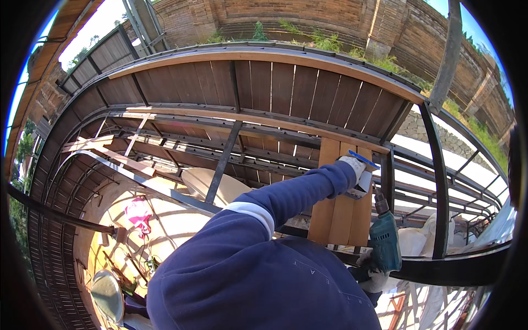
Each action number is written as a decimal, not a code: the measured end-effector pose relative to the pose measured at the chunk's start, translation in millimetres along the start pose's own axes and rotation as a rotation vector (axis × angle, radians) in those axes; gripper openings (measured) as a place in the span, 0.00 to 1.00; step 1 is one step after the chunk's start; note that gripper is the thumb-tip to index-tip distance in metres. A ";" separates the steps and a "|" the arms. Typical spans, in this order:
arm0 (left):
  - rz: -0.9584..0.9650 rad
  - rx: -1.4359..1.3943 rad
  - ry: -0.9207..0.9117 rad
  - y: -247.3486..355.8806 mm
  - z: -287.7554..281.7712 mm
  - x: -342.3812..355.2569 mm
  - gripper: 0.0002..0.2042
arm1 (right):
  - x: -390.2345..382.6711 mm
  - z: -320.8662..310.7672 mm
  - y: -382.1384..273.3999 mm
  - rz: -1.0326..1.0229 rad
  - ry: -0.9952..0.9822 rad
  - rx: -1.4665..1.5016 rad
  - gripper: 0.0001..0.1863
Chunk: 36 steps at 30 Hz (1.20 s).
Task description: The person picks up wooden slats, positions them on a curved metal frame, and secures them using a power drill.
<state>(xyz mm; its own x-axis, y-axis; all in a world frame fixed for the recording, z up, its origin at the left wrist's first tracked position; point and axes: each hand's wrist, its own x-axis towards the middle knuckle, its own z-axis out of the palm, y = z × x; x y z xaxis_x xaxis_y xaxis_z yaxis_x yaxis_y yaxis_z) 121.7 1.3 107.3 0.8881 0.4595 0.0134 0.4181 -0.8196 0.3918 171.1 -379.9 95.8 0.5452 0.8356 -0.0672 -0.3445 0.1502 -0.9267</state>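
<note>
My left hand [352,167], in a pale glove, is stretched forward over several upright wooden planks [324,214] set against the dark metal frame. Its fingers are closed on a blue-and-silver object [363,159] whose exact shape I cannot make out. Low at the right, my right hand [375,279], also gloved and partly hidden by my sleeve, grips a teal power drill [386,245] by its lower end. The drill points upward beside the planks, its chuck near their right edge, just below my left hand.
A curved railing of dark metal bars [224,163] and slats spans ahead. Loose boards [88,144] rest at left. Below are a floor with pink cloth [138,214] and a round pale object [107,295]. A vertical post [437,192] stands at right; a brick wall [286,19] lies beyond.
</note>
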 end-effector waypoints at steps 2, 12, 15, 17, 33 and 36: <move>-0.065 -0.107 0.080 -4.6 -17.1 -18.9 0.22 | 5.4 10.2 -2.9 -0.032 -0.025 0.029 0.42; -0.104 -1.177 0.228 -42.2 -12.2 -45.8 0.09 | 7.8 38.3 -17.0 -0.003 0.063 0.134 0.40; -0.113 -1.031 0.256 -52.4 0.8 -40.3 0.09 | 10.7 47.5 -21.1 -0.019 0.054 0.126 0.40; -0.167 -0.838 0.275 -57.2 6.7 -35.0 0.08 | 16.1 44.6 -19.2 -0.022 0.009 0.116 0.41; -0.324 -2.071 0.500 -12.2 11.5 -220.3 0.05 | 24.8 72.0 -10.1 0.084 -0.210 -0.069 0.47; -0.251 -2.088 0.711 -20.8 10.6 -253.8 0.05 | 34.4 75.3 7.0 0.076 -0.309 -0.082 0.45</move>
<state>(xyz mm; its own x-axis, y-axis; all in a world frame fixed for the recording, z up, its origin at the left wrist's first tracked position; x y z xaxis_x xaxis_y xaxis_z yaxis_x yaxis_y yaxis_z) -110.3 -101.8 85.9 0.4675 0.8735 -0.1357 -0.6875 0.4558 0.5653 129.9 -310.3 114.8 0.2584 0.9654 -0.0339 -0.3059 0.0485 -0.9508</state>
